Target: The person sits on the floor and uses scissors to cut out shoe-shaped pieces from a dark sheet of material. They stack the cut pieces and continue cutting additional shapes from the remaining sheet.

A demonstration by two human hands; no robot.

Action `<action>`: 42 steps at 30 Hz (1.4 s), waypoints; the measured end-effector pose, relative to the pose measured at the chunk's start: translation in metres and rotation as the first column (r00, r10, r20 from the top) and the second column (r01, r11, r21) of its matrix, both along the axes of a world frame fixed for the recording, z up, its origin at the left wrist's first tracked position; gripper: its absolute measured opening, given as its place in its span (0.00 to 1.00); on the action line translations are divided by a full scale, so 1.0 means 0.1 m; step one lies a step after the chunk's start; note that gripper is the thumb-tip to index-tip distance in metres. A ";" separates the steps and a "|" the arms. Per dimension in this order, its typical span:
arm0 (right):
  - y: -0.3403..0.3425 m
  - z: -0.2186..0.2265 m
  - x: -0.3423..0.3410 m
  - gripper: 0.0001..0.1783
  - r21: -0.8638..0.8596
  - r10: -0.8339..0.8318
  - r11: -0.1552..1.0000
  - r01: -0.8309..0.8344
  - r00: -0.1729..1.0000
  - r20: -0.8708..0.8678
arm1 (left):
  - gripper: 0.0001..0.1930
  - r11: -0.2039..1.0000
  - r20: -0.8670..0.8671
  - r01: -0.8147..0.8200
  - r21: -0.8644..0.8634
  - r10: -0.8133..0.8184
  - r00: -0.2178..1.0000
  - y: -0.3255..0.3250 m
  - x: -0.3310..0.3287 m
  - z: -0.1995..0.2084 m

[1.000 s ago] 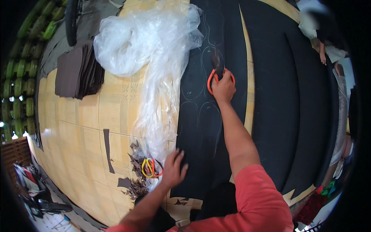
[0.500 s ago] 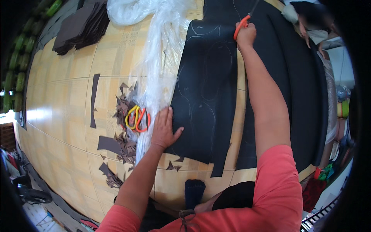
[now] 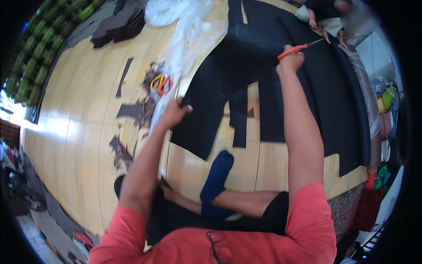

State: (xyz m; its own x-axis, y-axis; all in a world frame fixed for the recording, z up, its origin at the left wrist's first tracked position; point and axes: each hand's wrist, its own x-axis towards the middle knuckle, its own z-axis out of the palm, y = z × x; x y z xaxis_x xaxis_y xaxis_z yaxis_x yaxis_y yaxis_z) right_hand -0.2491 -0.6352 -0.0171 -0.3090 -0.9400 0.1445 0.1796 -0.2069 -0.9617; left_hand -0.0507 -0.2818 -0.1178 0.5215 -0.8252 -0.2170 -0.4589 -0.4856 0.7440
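My left hand (image 3: 175,114) has its fingers closed on the left edge of a black sheet (image 3: 206,94), which bears faint chalk outlines and lies skewed with its near corner toward my foot. In my right hand (image 3: 291,61) is a pair of scissors (image 3: 291,51) with orange handles, held above the black material farther right. Their blades point away to the right. Left of the sheet, yellow and red looped handles (image 3: 161,84) lie beside dark offcuts (image 3: 145,112) and clear plastic film (image 3: 176,53).
Wide black material (image 3: 325,101) covers the right side, ending in a long roll. A dark stack of cut sheets (image 3: 118,26) stands at the far left. Another person's hands (image 3: 327,37) are near the far right. My socked foot (image 3: 218,169) rests on the tiled floor (image 3: 83,145).
My left hand, flat and spread before, now grips the sheet's edge. The marked sheet has swung askew, its near end shifting left. The scissors have turned from pointing up to pointing right.
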 end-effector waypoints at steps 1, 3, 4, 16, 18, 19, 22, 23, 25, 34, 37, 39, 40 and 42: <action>0.24 0.10 -0.17 0.11 0.022 0.033 0.999 -0.033 0.999 0.033 | 0.25 0.998 -0.001 0.057 -0.035 -0.057 0.998 0.30 0.07 0.36; 0.46 0.15 -0.59 0.11 0.056 0.082 0.994 -0.092 0.983 0.167 | 0.26 0.986 0.014 0.166 0.001 -0.166 0.986 0.91 0.31 0.89; 0.55 0.09 -0.77 0.11 0.085 0.109 0.987 -0.136 0.958 0.265 | 0.24 0.989 -0.119 0.148 0.019 -0.145 0.982 1.22 0.28 1.24; 2.63 -1.40 -1.39 0.07 0.403 0.396 0.788 -0.465 0.884 0.248 | 0.23 0.760 0.102 0.006 0.650 -0.095 0.990 3.25 -0.08 2.29; 2.72 -1.53 -1.42 0.07 0.451 0.393 0.787 -0.421 0.905 0.160 | 0.26 0.808 0.320 -0.092 0.582 -0.123 0.939 3.29 -0.11 1.86; 2.69 -1.64 -1.43 0.08 0.479 0.397 0.774 -0.414 0.907 0.141 | 0.28 0.811 0.466 -0.190 0.554 -0.113 0.878 3.34 -0.16 1.63; 2.58 -1.81 -1.63 0.09 0.450 0.426 0.800 -0.397 0.904 0.040 | 0.24 0.947 0.800 -0.261 0.189 0.006 0.600 3.12 -0.85 1.13; 2.53 -1.81 -1.67 0.09 0.428 0.435 0.819 -0.382 0.900 -0.028 | 0.18 0.968 0.653 -0.250 0.016 0.179 0.736 3.03 -1.25 1.10; 2.66 -1.72 -1.51 0.09 0.391 0.420 0.845 -0.364 0.905 -0.063 | 0.10 0.901 -0.402 -0.428 0.069 0.418 0.815 3.10 -2.01 1.09; 2.48 -1.84 -1.51 0.08 0.537 0.315 0.752 -0.383 0.924 0.217 | 0.31 0.553 -0.988 -0.830 0.068 0.152 0.021 3.14 -2.30 0.54; 2.36 -1.83 -1.44 0.11 0.646 0.233 0.687 -0.334 0.943 0.239 | 0.27 0.697 -0.949 -0.705 0.130 0.293 0.114 3.15 -2.31 0.53; 2.26 -2.06 -1.52 0.14 0.654 0.223 0.690 -0.310 0.951 0.216 | 0.25 0.757 -0.936 -0.607 0.240 0.346 0.062 3.17 -2.40 0.66; 2.30 -2.00 -1.48 0.15 0.656 0.230 0.687 -0.313 0.950 0.212 | 0.24 0.772 -0.925 -0.566 0.290 0.377 0.041 3.20 -2.47 0.72; 2.31 -2.00 -1.48 0.17 0.695 0.199 0.666 -0.270 0.963 0.183 | 0.25 0.677 -0.892 -0.699 0.230 0.434 0.127 3.25 -2.54 0.67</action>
State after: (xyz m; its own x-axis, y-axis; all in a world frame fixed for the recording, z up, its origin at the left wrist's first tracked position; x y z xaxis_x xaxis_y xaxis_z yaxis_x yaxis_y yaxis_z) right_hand -0.3966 -0.4046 -0.2166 -0.0417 -0.7916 -0.6097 0.2133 0.5891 -0.7794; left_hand -0.3043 0.0428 -0.0505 0.4902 -0.4612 -0.7396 0.8049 -0.0859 0.5871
